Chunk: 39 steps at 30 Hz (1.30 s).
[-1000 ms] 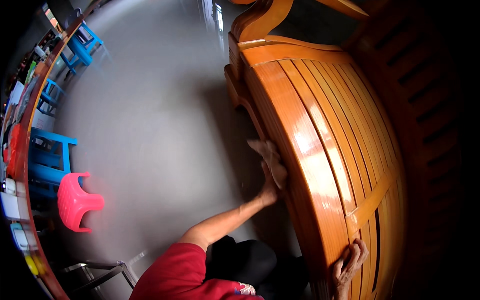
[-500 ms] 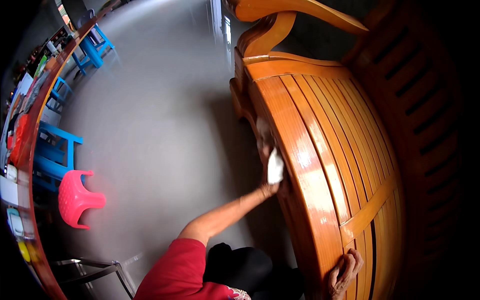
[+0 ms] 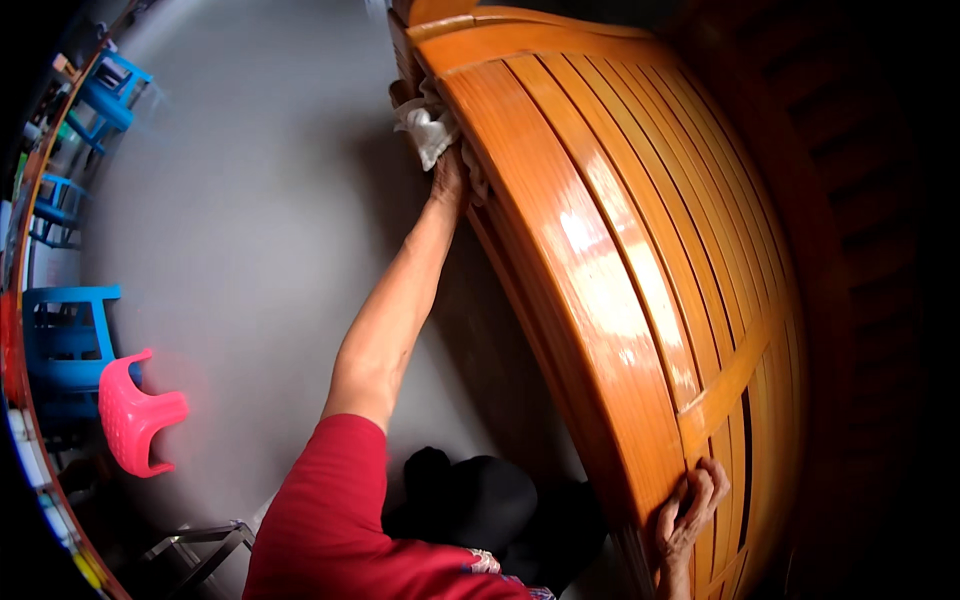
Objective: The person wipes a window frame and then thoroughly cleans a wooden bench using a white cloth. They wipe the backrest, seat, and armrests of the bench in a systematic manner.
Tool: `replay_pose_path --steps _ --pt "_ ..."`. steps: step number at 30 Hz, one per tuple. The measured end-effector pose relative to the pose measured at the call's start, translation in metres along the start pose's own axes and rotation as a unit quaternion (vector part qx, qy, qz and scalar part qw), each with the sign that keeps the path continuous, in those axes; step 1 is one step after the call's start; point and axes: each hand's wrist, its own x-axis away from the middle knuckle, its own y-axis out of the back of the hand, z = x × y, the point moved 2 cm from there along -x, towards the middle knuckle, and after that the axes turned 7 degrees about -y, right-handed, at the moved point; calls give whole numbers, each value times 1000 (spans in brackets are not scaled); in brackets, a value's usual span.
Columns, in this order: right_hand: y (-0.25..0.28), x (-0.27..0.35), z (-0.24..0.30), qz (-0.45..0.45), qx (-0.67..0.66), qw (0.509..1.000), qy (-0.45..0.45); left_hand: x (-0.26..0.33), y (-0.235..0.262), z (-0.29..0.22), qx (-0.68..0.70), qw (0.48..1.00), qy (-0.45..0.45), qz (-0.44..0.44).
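Observation:
A long varnished wooden bench [image 3: 530,160] with a slatted seat stretches along my right side. My left arm reaches far forward, and my left hand [image 3: 450,180] is closed on a crumpled white cloth [image 3: 430,128], pressed against the bench's front face near its far end. The seat's edge hides part of the cloth and most of the fingers. Close to me, my right hand [image 3: 690,508] rests on the seat slats by the crossbar, fingers bent and a little apart, holding nothing.
On the left, a pink plastic stool [image 3: 140,412] lies tipped beside a blue stool [image 3: 70,335]. More blue stools stand along a cluttered long table [image 3: 45,150]. A metal frame [image 3: 205,545] is at the lower left. The bench's dark slatted backrest [image 3: 850,250] rises at the right.
My left hand has slid the cloth forward along the bench's front toward the far end, and the arm is now straighter. My right hand stays on the slats. The view has shifted.

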Motion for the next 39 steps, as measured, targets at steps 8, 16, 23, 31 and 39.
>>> replay_pose_path --steps 8,16,23,31,39 --pt "2 -4 8 -20 25 999 25 215 -53 49 -96 950 179 237" --pt "5 0 7 -49 30 997 53 336 -110 22 277 795 500 203" --pt "9 1 6 -87 -13 993 80 359 -120 -58 -28 778 478 407" --pt "10 0 -14 -70 -315 946 -39 311 -199 -102 -222 804 -28 551" --pt "-24 -62 61 -63 147 986 40 266 -180 -84 -324 871 -149 338"
